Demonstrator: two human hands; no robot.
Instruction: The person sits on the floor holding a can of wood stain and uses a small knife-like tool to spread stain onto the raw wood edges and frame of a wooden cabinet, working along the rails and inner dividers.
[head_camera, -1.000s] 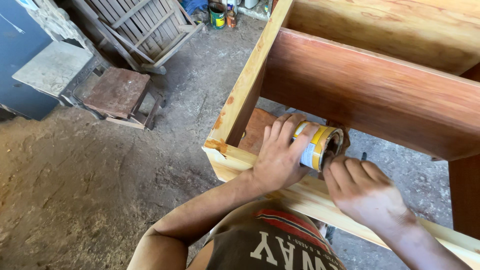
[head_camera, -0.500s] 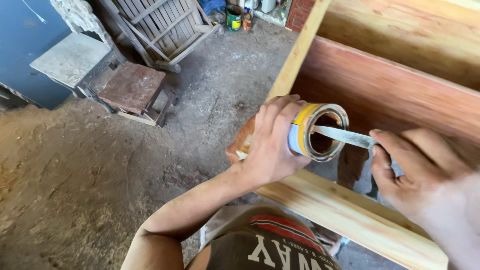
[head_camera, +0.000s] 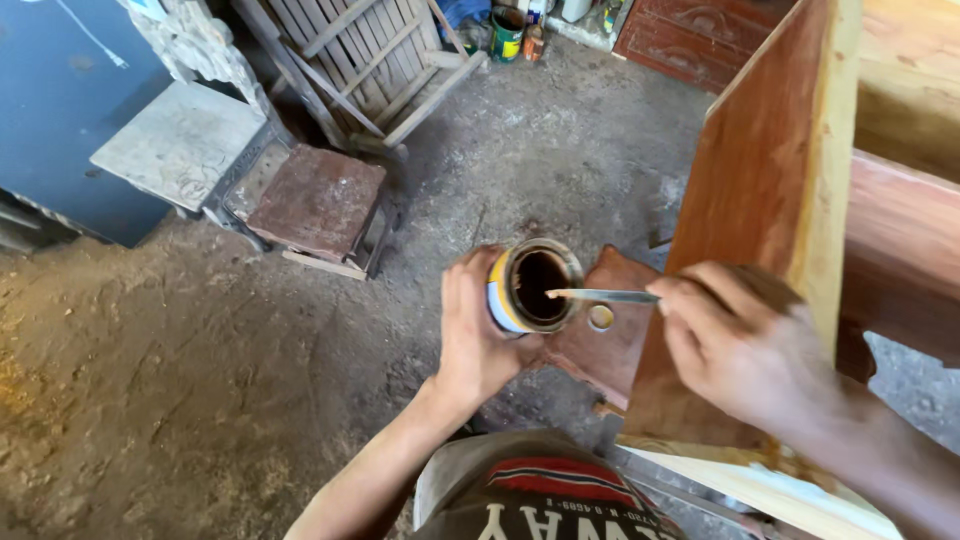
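Note:
My left hand (head_camera: 472, 338) grips a small open tin can (head_camera: 530, 287) with a yellow and white label, tilted so its dark inside faces me. My right hand (head_camera: 740, 345) holds a thin flat metal blade (head_camera: 600, 296) whose tip reaches into the can's mouth. Both hands hover in front of a reddish-brown wooden furniture frame (head_camera: 770, 180) with pale unfinished edges. Just below the blade, a small round lid (head_camera: 601, 318) lies on a red-brown board (head_camera: 600, 350) on the ground.
The floor is dusty grey concrete with sawdust (head_camera: 150, 400) at the left. A low worn stool (head_camera: 318, 205) and a grey slab (head_camera: 180, 140) stand at the upper left, by a blue panel (head_camera: 60, 110). A slatted wooden pallet (head_camera: 350, 50) and paint cans (head_camera: 507, 30) sit at the back.
My view has swung left and down, so the wooden frame now sits at the right. The can stays in my left hand, and the blade's tip has entered its mouth.

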